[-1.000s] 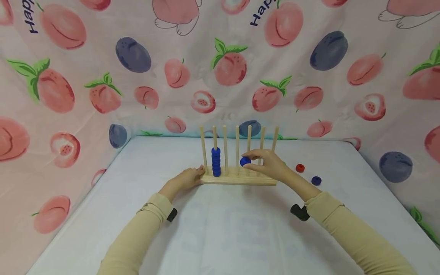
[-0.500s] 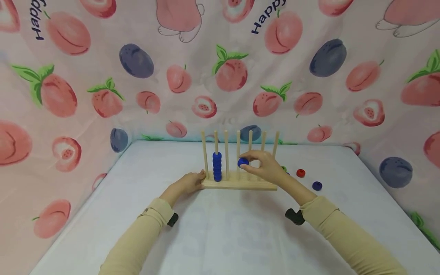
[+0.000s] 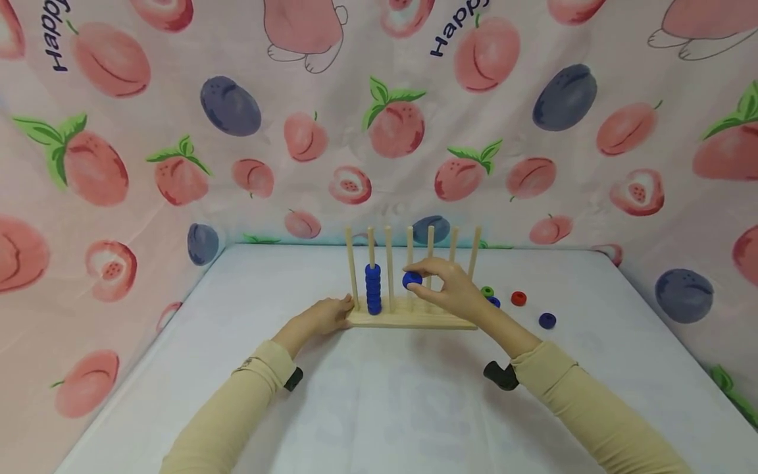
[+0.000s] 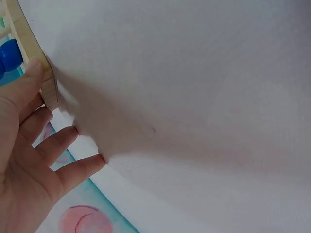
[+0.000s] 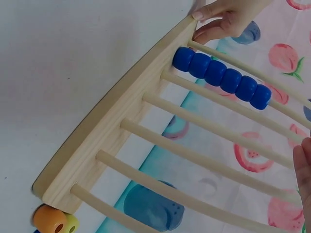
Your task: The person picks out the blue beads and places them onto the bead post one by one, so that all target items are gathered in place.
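Observation:
A wooden peg rack (image 3: 408, 321) stands on the table, with several upright pegs in a row on its base. Several blue beads (image 3: 373, 289) are stacked on its second peg from the left. My left hand (image 3: 326, 316) pinches the base's left end; in the left wrist view its thumb (image 4: 33, 73) lies on the wood and the other fingers spread. Between thumb and fingertips, my right hand (image 3: 454, 289) holds a blue bead (image 3: 412, 280) in front of the middle pegs, below their tops. The right wrist view shows only this hand's edge (image 5: 303, 165), not the held bead.
Right of the rack lie a green bead (image 3: 487, 291), a blue bead (image 3: 494, 302), a red bead (image 3: 518, 298) and a dark blue bead (image 3: 547, 320). An orange bead (image 5: 48, 219) touches or nearly touches the base's end. A fruit-print cloth (image 3: 355, 131) hangs behind.
My right hand has moved a little left with the blue bead, uncovering the green and blue beads beside the rack. The left hand stays at the base's end.

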`<action>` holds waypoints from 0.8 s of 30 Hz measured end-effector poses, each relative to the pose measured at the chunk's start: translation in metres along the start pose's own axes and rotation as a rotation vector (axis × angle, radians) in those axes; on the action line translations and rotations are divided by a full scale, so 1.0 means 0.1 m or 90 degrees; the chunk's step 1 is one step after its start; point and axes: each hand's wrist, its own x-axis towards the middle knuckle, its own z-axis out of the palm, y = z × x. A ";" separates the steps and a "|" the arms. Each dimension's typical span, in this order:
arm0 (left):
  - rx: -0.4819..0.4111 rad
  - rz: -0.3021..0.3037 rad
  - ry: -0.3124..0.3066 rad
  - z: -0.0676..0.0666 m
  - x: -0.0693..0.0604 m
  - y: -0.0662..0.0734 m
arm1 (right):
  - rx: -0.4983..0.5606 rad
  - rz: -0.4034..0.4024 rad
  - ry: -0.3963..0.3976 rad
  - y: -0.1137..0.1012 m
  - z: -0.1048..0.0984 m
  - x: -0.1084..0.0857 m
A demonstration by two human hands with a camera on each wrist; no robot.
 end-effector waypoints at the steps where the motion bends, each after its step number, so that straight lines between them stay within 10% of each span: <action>1: 0.002 0.003 -0.002 0.00 0.00 0.00 | -0.003 -0.001 0.003 0.00 0.01 0.00; 24: -0.015 -0.005 0.014 0.03 0.01 0.00 | 0.020 -0.010 0.071 -0.06 0.15 0.23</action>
